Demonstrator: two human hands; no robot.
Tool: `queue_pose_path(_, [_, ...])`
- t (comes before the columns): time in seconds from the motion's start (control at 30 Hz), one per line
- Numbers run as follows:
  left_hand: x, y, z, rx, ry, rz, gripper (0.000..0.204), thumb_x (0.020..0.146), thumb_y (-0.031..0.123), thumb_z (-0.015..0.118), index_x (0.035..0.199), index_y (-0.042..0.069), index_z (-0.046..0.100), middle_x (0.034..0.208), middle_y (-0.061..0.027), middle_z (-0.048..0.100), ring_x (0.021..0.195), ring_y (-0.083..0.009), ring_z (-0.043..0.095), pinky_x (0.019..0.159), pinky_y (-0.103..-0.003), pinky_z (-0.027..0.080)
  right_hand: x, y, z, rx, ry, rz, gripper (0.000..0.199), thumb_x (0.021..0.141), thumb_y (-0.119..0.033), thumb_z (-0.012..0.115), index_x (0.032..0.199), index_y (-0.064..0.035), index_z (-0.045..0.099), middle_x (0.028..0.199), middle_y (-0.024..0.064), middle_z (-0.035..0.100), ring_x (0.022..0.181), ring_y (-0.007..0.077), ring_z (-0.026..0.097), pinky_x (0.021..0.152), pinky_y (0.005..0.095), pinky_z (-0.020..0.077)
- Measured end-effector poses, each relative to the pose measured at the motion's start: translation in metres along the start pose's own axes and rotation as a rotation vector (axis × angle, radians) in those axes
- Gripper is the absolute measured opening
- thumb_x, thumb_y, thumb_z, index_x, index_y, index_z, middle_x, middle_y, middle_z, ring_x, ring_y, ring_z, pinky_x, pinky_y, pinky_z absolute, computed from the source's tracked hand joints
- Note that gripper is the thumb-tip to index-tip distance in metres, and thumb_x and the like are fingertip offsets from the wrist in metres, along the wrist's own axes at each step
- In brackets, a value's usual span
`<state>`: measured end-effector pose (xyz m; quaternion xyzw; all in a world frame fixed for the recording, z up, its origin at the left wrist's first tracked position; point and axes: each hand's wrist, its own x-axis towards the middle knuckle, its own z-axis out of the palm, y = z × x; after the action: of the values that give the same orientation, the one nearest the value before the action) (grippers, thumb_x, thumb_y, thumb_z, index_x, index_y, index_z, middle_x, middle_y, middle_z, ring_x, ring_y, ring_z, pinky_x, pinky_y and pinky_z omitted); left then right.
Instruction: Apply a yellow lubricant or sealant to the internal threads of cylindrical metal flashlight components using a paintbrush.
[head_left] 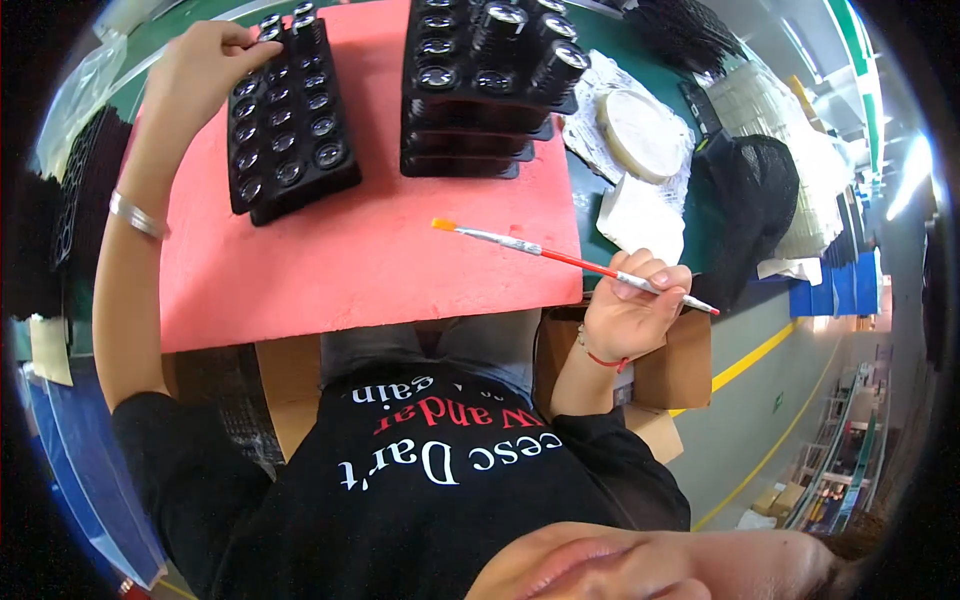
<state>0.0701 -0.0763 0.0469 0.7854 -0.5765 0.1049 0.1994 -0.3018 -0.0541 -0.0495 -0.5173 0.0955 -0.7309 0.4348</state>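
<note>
My right hand (622, 322) grips a thin paintbrush (572, 261) by its red and silver handle. The orange bristles point left, over the pink foam board. At the far left my left hand (195, 68) is bent over a black tray (352, 172), thumb and fingers pressed together at its far part. Whatever is between those fingertips cannot be made out. Rows of round, shiny, clear-topped pieces sit in the tray's pockets, with taller ones at the far end. Right of it stands a stack of similar black trays (455, 112), with several tall cylindrical pieces on top.
The pink board (375, 270) lies on a green table. To the right are a round cream-coloured dish (645, 135) on white wrapping, a folded white cloth (642, 218) and black mesh fabric (765, 185). Dark stacked trays (90, 165) stand at the left; cardboard boxes (675, 360) are below.
</note>
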Motion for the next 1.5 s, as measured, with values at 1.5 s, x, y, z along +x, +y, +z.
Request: queue_pose_path(1.5, [-0.164,0.094,0.01,-0.941,-0.244,0.001,0.022,0.06,-0.001,0.06,0.081,-0.001,0.052,0.074,-0.0059,0.05,0.067,-0.0137,0.049,0.064,-0.023,0.039,0.068,-0.033,-0.069,-1.16,0.192,-0.317,0.027,0.089,-0.02,0.042,0.074,0.0006,0.053,0.06,0.0044,0.052,0.054,0.0089,0.049,0.053,0.0195,0.0371])
